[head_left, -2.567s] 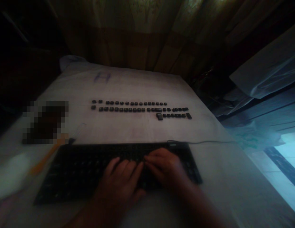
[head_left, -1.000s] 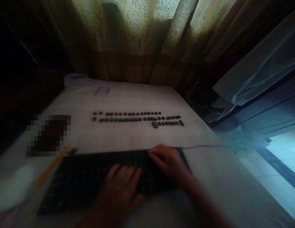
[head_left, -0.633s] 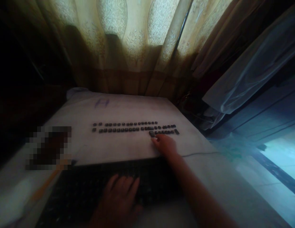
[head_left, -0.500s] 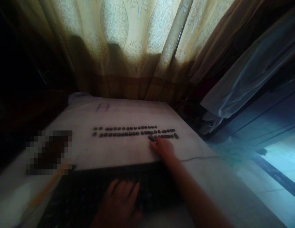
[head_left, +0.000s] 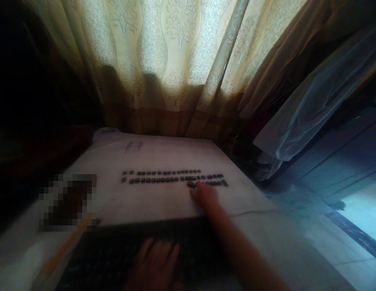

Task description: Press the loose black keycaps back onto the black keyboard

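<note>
A dark keyboard (head_left: 115,238) lies near the front of the white-covered table. My left hand (head_left: 159,258) rests flat on its keys, fingers stretched out and slightly apart. Farther back, loose black keycaps (head_left: 154,180) are laid out in rows. My right hand (head_left: 205,195) reaches over the keyboard to the right part of the nearest row. Its fingertips are pinched at a wider black keycap (head_left: 191,184) at that row's left end. The hand partly covers the keycaps just right of it. Dim light blurs the finger contact.
An orange-handled tool (head_left: 62,250) lies left of the keyboard, beside a pixelated dark object (head_left: 68,202). A thin cable (head_left: 251,212) runs off to the right. Patterned curtains (head_left: 178,52) hang behind the table (head_left: 170,151). Cloth (head_left: 291,133) hangs at the right.
The view has tilted up a little, so everything sits lower in the picture. My right hand and the wider keycap have shifted slightly left against the rows. My left hand stays on the keyboard.
</note>
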`<action>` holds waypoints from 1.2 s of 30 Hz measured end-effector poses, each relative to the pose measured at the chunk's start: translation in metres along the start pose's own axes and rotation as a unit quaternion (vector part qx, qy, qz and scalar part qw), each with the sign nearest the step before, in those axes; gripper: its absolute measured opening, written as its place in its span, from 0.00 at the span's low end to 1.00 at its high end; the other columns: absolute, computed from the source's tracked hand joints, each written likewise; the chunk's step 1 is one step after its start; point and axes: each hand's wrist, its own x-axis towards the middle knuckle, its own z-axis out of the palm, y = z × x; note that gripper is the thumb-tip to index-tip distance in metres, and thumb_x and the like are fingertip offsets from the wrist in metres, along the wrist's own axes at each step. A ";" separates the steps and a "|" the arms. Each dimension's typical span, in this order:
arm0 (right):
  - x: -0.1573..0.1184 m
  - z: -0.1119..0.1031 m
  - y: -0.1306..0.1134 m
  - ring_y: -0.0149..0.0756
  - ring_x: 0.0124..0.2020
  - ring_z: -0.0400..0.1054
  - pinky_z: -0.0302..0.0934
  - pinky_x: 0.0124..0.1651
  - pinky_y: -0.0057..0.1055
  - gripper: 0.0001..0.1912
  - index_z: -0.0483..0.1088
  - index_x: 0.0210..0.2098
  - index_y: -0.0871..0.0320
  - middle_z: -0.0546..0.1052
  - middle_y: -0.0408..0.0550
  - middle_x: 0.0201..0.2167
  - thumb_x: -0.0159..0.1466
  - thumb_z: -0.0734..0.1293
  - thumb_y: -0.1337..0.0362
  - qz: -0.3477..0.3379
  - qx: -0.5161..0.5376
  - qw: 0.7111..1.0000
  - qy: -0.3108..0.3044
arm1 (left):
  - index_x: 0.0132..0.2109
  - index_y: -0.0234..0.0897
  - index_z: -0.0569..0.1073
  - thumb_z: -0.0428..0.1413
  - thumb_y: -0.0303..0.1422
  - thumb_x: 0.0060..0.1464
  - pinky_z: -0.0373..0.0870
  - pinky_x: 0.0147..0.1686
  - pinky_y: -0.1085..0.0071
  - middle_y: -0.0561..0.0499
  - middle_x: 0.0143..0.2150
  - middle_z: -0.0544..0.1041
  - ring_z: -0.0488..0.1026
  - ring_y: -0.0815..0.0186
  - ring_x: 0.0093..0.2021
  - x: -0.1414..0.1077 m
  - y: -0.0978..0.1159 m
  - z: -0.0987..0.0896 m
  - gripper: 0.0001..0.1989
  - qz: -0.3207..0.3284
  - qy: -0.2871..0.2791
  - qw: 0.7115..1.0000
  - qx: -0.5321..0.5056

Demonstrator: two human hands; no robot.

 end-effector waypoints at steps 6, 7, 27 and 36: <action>0.005 -0.003 -0.002 0.46 0.48 0.76 0.64 0.45 0.34 0.17 0.73 0.50 0.59 0.81 0.58 0.46 0.68 0.64 0.55 -0.002 0.000 1.000 0.000 | 0.53 0.37 0.75 0.56 0.44 0.60 0.65 0.49 0.64 0.50 0.43 0.82 0.75 0.60 0.42 0.002 -0.001 0.002 0.20 0.014 0.032 0.999 0.021; 0.007 -0.003 -0.003 0.46 0.48 0.76 0.64 0.45 0.34 0.17 0.74 0.49 0.59 0.81 0.59 0.45 0.68 0.64 0.55 -0.001 0.000 1.000 -0.002 | 0.54 0.37 0.75 0.56 0.44 0.60 0.64 0.49 0.64 0.50 0.44 0.82 0.75 0.61 0.42 0.002 -0.001 0.003 0.20 0.016 0.034 0.999 0.020; -0.041 -0.013 -0.001 0.42 0.42 0.77 0.63 0.42 0.31 0.13 0.78 0.41 0.58 0.82 0.55 0.42 0.70 0.61 0.63 -0.115 0.004 0.993 0.012 | 0.59 0.37 0.70 0.52 0.35 0.63 0.60 0.58 0.55 0.47 0.51 0.78 0.73 0.57 0.50 0.008 0.017 -0.018 0.19 -0.090 -0.030 0.992 -0.080; -0.145 0.022 0.005 0.37 0.29 0.71 0.61 0.36 0.32 0.13 0.75 0.31 0.57 0.79 0.49 0.28 0.68 0.62 0.67 -0.312 0.141 0.892 0.295 | 0.54 0.40 0.70 0.54 0.37 0.61 0.73 0.44 0.57 0.46 0.45 0.80 0.77 0.55 0.44 0.008 0.000 -0.024 0.15 -0.230 0.029 0.947 -0.223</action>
